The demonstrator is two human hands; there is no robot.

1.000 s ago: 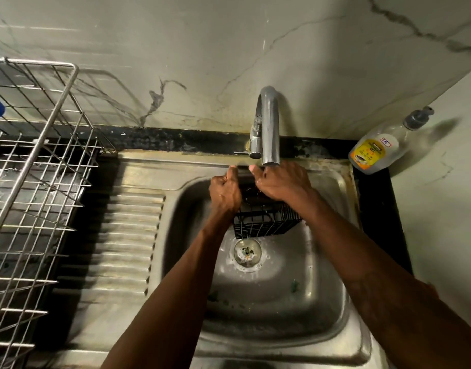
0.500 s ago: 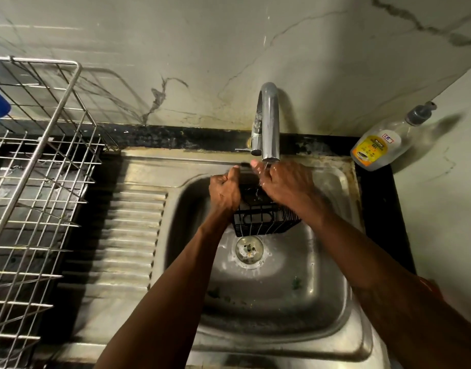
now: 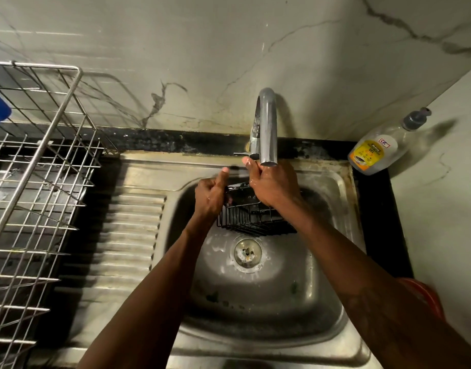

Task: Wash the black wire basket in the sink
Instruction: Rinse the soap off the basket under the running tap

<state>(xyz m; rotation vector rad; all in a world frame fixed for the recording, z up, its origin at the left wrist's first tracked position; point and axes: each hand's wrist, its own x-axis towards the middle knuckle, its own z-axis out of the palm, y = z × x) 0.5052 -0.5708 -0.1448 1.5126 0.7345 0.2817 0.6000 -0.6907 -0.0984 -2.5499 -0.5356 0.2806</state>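
Left hand, thumb raised, and right hand grip the basket.

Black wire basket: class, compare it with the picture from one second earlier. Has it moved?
Yes. The black wire basket has shifted slightly left, judged against the drain; its left edge now reaches further past the drain.

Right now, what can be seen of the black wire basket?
The black wire basket is a rectangular, open-topped rack of thin dark metal wires. It is held over the sink, below the faucet spout and beyond the drain. The left hand grips its left end; the right hand holds its back rim.
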